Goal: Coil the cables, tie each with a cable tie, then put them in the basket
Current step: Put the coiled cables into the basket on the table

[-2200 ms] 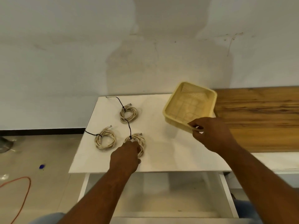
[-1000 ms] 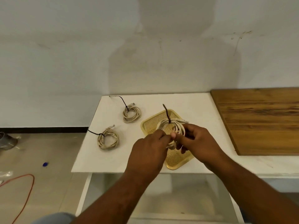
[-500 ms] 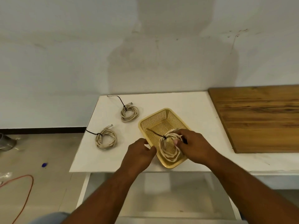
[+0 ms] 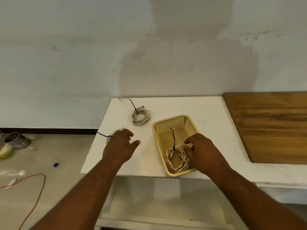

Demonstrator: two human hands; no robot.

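A yellow mesh basket (image 4: 176, 120) stands on the white table near its front edge. Inside it lies a beige coiled cable (image 4: 176, 161) with a black tie sticking up from it. My right hand (image 4: 203, 152) is in the basket, and its curled fingertips pinch the right side of that coil. My left hand (image 4: 119, 146) hovers with spread fingers over a second tied coil (image 4: 108, 138) at the table's left edge, hiding most of it. A third tied coil (image 4: 141, 117) lies further back, apart from both hands.
A wooden board (image 4: 272, 125) covers the right part of the table (image 4: 211, 110). The wall is close behind. On the floor to the left lie an orange cord (image 4: 39, 185), a metal can (image 4: 15, 140) and small scraps.
The basket was brought to the table's front. My right hand lowered the first coil into it. My left hand left the basket and moved left over the second coil.
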